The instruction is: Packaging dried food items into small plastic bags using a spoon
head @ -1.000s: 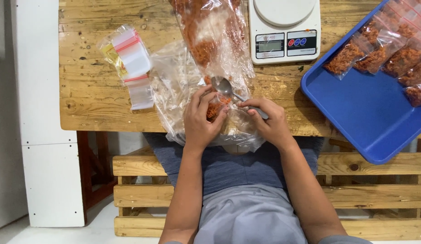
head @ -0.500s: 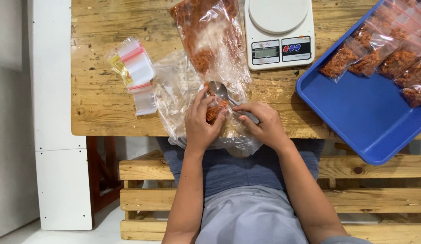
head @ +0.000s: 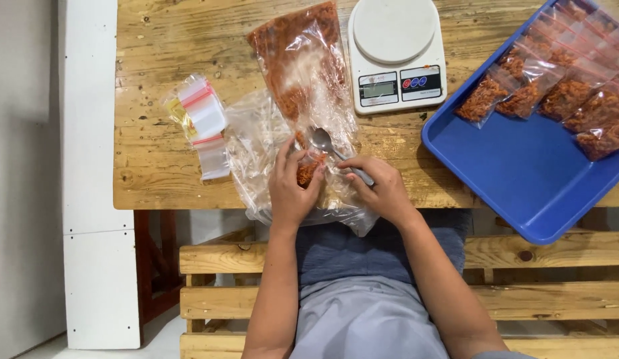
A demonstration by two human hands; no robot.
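Roughly midway, judging from the one head view: at the near edge of the worn wooden plank surface (head: 156, 133) the left hand (head: 293, 189) is curled around a small clear plastic pouch with a bit of orange-red shredded food inside (head: 308, 169), fingers closed on it and holding it up against the large clear plastic bulk bag of the same orange-red shreds (head: 303, 73), which lies lengthwise down the middle of the surface with its mouth toward the person. The right hand (head: 382, 189) is closed on the handle of a metal spoon (head: 323, 141); the bowl of the spoon sits just above the pouch and looks empty or nearly so, hard to tell through the crinkled plastic. The pouch looks only partly filled, so the filling step is judged in progress. Done so far: a row of filled small pouches of orange-red shreds (head: 562, 86) lies along the far side of the blue plastic tray (head: 522, 179) at right, with most of the tray floor bare. Left to do: a loose stack of empty small clear zip pouches with red seal strips (head: 200, 123) sits left of the bulk bag, and the bulk bag holds plenty. A white digital kitchen scale with a round platter (head: 396, 50) stands beyond the hands, nothing on it, so the pouch in hand has not been weighed yet.
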